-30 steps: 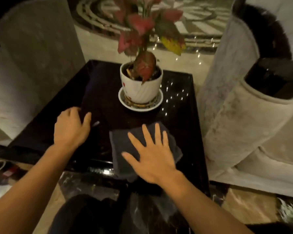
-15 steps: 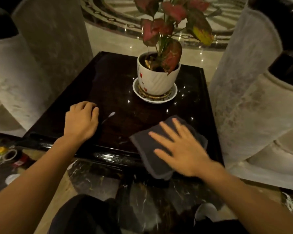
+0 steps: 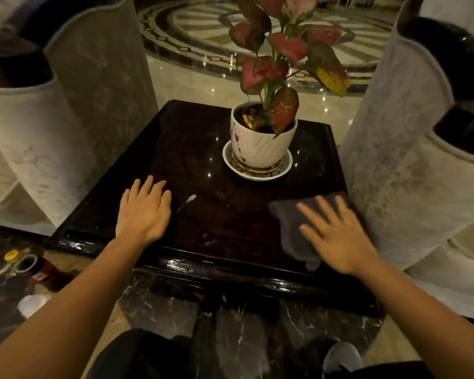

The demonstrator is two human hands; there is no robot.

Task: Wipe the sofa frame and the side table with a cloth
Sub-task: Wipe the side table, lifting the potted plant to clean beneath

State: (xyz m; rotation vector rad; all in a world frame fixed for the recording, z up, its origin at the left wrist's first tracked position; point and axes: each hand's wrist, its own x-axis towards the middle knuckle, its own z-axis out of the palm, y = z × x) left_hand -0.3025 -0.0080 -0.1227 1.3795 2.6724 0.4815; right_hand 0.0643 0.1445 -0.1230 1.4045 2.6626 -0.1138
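Note:
A dark glossy side table [image 3: 192, 149] stands between two pale upholstered sofas. My right hand [image 3: 337, 233] lies flat, fingers spread, pressing a dark grey cloth [image 3: 290, 222] onto the table's near right corner, close to the right sofa arm [image 3: 411, 187]. My left hand [image 3: 144, 212] rests palm down on the near left part of the tabletop and holds nothing. The left sofa arm [image 3: 39, 138] has a dark wooden cap [image 3: 14, 64]. The right sofa's dark frame [image 3: 465, 132] shows at the frame's right edge.
A white pot with a red-leaved plant [image 3: 260, 138] sits on a saucer at the table's back centre. A small white streak [image 3: 188, 201] lies on the tabletop beside my left hand. Tape rolls and small items [image 3: 25, 265] lie on the marble floor at lower left.
My right hand has slid the cloth from the near middle of the table to its near right corner. My left hand has stayed resting on the tabletop. The view has shifted.

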